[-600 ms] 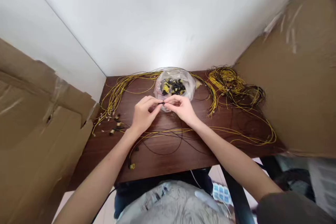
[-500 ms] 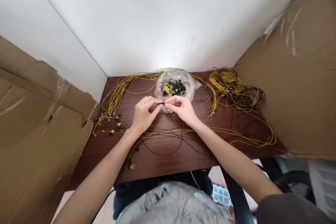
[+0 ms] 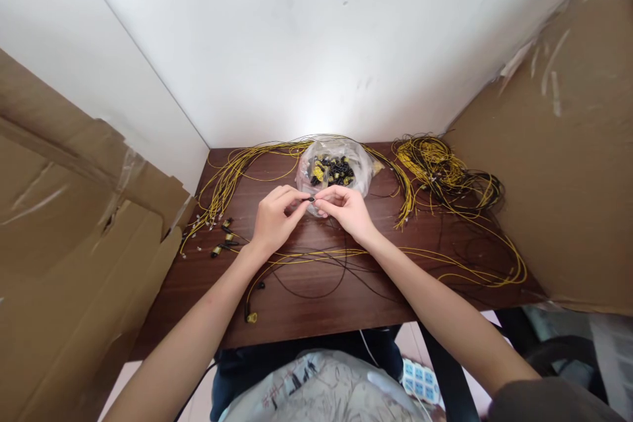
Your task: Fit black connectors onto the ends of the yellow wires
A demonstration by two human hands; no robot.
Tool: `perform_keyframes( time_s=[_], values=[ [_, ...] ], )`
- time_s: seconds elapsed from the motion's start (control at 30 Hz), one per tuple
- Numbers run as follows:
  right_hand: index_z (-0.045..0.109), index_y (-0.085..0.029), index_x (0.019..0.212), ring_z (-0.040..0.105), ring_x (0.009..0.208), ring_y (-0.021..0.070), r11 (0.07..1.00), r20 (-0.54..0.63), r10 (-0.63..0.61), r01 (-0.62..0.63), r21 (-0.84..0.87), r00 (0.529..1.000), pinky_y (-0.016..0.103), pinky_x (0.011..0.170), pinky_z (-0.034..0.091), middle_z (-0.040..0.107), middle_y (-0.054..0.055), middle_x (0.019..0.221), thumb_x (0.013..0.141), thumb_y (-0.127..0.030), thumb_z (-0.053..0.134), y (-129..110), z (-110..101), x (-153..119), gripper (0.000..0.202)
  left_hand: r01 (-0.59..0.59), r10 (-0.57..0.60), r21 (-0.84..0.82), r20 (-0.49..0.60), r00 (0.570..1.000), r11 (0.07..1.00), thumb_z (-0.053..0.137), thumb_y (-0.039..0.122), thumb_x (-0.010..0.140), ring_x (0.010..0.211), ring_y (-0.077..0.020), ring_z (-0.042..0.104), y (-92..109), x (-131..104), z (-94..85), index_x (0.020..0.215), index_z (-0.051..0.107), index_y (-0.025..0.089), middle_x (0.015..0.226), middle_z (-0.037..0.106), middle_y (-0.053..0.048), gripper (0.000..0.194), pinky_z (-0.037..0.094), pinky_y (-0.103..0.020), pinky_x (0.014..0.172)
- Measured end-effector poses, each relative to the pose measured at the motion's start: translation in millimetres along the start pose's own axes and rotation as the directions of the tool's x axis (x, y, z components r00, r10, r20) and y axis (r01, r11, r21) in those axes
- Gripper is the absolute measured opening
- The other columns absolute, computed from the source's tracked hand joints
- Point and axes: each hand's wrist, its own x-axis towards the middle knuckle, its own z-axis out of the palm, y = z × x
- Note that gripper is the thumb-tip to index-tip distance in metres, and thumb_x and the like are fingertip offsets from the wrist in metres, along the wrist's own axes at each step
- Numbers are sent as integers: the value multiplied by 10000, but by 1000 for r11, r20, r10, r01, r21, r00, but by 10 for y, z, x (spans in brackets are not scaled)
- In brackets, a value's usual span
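Note:
My left hand pinches a small black connector piece between thumb and forefinger, just in front of the plastic bag. Fingertips of my right hand are closed close against the other side of that piece. A thin black wire loops up from the table to the right fingers, which seem to pinch its end; the fingertips hide the exact grip. Behind both hands, the clear plastic bag stands open with many black and yellow connector parts inside.
Yellow and black wires lie in a bundle at left and a tangled coil at right. More yellow wires cross under my forearms. Black-and-yellow connectors rest at left, another near the front edge. Cardboard walls flank the table.
The view has shifted slightly, so the scene sits a little lower and to the right. Both hands stay together at the black piece, which shows a bit more between the fingertips.

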Motion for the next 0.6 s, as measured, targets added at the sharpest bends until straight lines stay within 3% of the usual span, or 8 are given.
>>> perform_keyframes(
  time_s=[0.6],
  values=[
    [580,-149,776,625,570,139,998,-19,8,-7,61,1000,269,562,532,636,10,645,602,-346,779,31,50,-26,329,1,-2,37,24,1000,999,581,206,831,700,-155,552,9,-34,1,888,656,173,738,631,-31,100,438,-277,653]
  ],
)
